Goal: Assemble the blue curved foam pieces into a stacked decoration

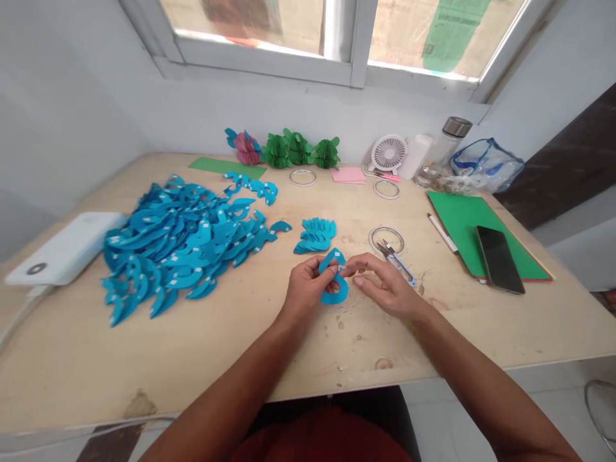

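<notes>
My left hand (310, 284) pinches a blue curved paper cutout (334, 296) between thumb and fingers, just above the table. Small white squares stick to the cutout, and part of it is covered by the fingers. On its right side, my right hand (380, 282) has its fingertips at the paper's edge, thumb and index finger apart. Whether a tiny scrap lies at those fingertips is too small to tell. Just beyond the hands sits a small stack of blue paper pieces (316, 235). Thread snips (398, 262) lie right of it, partly over a tape roll (378, 239).
A large heap of blue cutouts (178, 237) covers the left, beside a white power bank (67, 249). Green paper ornaments (294, 149), a small fan (389, 154) and a bottle (445, 151) line the back. A phone (499, 258) rests on green paper (462, 218) at right.
</notes>
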Tool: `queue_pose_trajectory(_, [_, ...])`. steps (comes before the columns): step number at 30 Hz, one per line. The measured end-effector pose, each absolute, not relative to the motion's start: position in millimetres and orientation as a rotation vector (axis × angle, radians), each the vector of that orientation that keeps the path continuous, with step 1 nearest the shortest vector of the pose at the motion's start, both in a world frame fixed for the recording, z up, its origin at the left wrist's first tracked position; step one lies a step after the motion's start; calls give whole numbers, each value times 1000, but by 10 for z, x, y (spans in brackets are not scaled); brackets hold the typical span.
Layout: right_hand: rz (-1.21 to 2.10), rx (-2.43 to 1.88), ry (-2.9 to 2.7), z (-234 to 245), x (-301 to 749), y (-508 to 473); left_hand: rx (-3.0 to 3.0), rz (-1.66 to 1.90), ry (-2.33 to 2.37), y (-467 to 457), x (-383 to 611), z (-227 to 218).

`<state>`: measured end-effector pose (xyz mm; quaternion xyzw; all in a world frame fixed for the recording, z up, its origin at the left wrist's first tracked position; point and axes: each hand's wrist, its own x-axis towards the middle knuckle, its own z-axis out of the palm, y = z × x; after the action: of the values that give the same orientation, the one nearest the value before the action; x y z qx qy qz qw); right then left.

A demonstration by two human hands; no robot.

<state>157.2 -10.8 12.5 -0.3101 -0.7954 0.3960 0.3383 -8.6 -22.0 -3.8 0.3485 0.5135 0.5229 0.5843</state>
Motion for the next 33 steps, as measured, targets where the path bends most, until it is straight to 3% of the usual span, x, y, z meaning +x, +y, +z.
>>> queue_pose_trajectory(8, [1208,-707,-2154,142,1497,-159,756,1269,1133,-190,-108,-72])
queue_pose_trajectory(19, [1094,-868,-1886,82,1582,-91,781,1060,1017,-224,-109,-48])
queue_pose_trajectory(33, [973,-868,-1934,104,1593,-100,786,942,960,-248,-127,-14])
